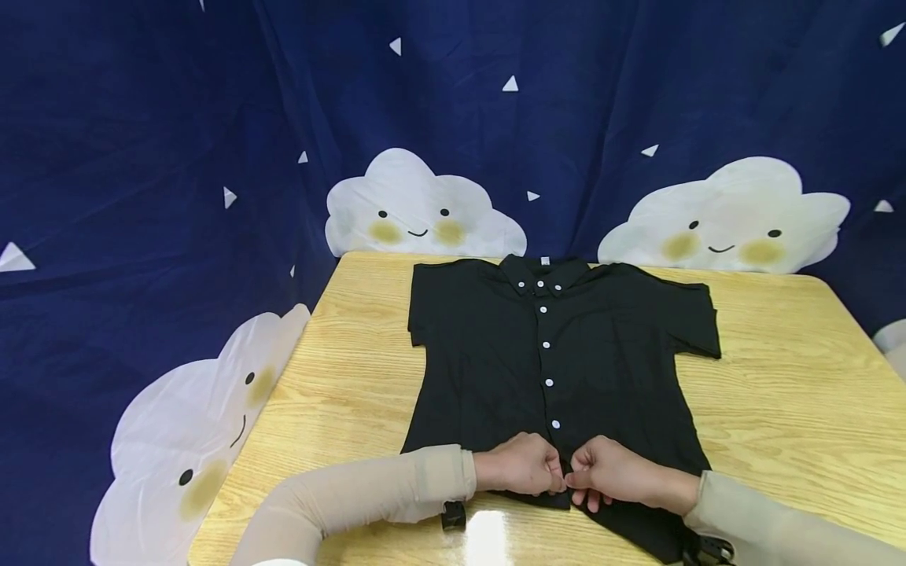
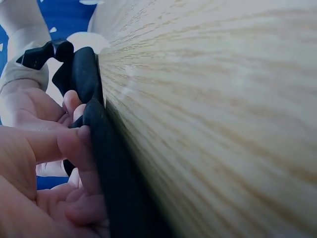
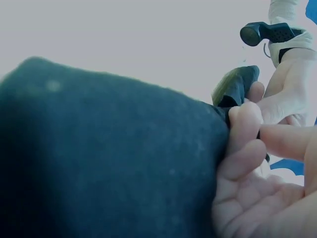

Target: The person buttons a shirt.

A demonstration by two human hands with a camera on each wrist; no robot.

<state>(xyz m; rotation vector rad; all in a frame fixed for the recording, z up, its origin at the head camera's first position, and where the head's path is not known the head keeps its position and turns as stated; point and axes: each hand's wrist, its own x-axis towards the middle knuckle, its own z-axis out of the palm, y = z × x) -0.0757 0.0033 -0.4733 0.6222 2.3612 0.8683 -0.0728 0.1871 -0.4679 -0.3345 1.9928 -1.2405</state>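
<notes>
A black short-sleeved shirt (image 1: 488, 369) lies front up on the table, its collar at the far edge and white buttons (image 1: 549, 383) down the middle. At the lower front opening, my left hand (image 1: 525, 464) pinches the placket with curled fingers. Right beside it, my right hand (image 1: 614, 474) pinches the other front edge between thumb and forefinger. The two hands' fingertips almost meet. In the left wrist view black cloth (image 2: 119, 183) hangs along the left fingers; in the right wrist view cloth (image 3: 114, 153) fills the left side. Whatever lies between the fingertips is hidden.
The shirt lies on a light wooden table (image 1: 354, 338), with bare wood at both sides. A dark blue curtain (image 1: 177, 118) with white clouds (image 1: 418, 196) hangs behind and at the left. Each wrist carries a small black camera (image 1: 454, 516).
</notes>
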